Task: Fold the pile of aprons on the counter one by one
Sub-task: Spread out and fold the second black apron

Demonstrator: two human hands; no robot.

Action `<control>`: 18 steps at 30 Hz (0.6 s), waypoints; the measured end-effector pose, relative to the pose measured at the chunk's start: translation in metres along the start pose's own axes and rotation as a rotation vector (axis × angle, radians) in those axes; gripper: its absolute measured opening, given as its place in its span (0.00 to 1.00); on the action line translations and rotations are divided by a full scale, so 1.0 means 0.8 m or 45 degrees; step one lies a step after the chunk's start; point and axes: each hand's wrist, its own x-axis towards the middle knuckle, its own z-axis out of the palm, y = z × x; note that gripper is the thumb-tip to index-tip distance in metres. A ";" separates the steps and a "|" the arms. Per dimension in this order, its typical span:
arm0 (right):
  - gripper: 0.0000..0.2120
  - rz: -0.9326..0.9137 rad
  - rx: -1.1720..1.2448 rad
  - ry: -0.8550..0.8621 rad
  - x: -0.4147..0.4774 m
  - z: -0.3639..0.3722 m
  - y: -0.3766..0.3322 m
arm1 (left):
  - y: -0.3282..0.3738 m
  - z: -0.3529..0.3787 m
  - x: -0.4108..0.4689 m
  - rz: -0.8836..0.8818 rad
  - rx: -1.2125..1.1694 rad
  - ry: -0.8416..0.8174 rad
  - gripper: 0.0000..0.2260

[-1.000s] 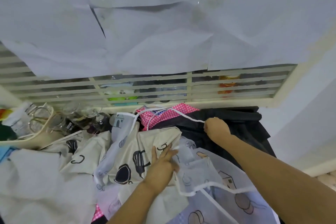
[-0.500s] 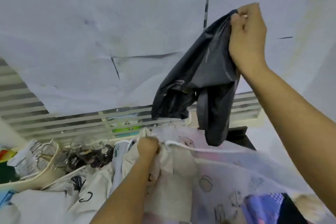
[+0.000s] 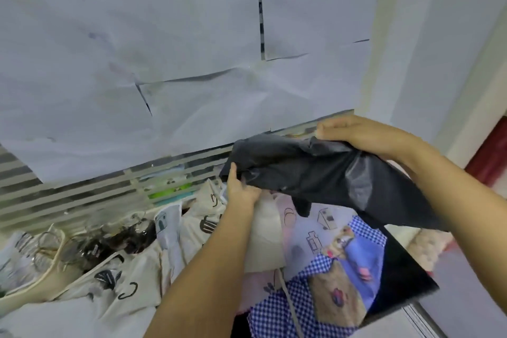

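I'm holding up a black apron [image 3: 323,173].
My left hand [image 3: 241,189] and right hand [image 3: 365,137] are gripping it over the far pile of aprons [image 3: 137,269].

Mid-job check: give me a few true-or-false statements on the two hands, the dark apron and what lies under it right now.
1. The left hand and the right hand both hold the dark grey fabric apron up in the air. True.
2. The dark grey fabric apron lies folded flat on the counter. False: it is crumpled and hangs between the two hands.
3. A blue-and-white checked cloth apron with a brown patch lies below the held one. True.
4. The left hand is empty. False: it grips the dark grey fabric apron at its left edge.
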 end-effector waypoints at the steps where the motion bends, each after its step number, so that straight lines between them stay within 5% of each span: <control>1: 0.16 0.085 -0.094 -0.019 -0.012 0.002 0.027 | 0.007 -0.002 -0.002 0.068 0.048 -0.014 0.17; 5: 0.12 0.786 -0.431 -0.517 -0.058 0.033 0.134 | 0.037 0.017 -0.026 0.096 0.284 -0.131 0.11; 7: 0.08 0.919 -0.552 -0.624 -0.070 0.044 0.151 | 0.045 0.034 -0.041 0.039 0.661 -0.225 0.08; 9: 0.12 0.738 -0.537 -0.259 -0.067 0.043 0.146 | 0.051 0.046 -0.060 -0.086 1.127 -0.396 0.04; 12: 0.07 0.366 -0.007 0.429 -0.052 0.039 0.110 | 0.065 0.052 -0.095 -0.255 1.742 -0.708 0.16; 13: 0.04 0.263 0.170 0.441 -0.046 0.041 0.093 | 0.070 0.054 -0.108 -0.279 1.821 -0.777 0.18; 16: 0.34 0.049 0.382 0.090 -0.034 0.061 0.047 | 0.089 0.061 -0.150 -0.318 1.824 -0.970 0.18; 18: 0.42 -0.045 0.338 0.029 -0.024 0.080 0.022 | 0.103 0.060 -0.174 -0.274 1.796 -1.104 0.20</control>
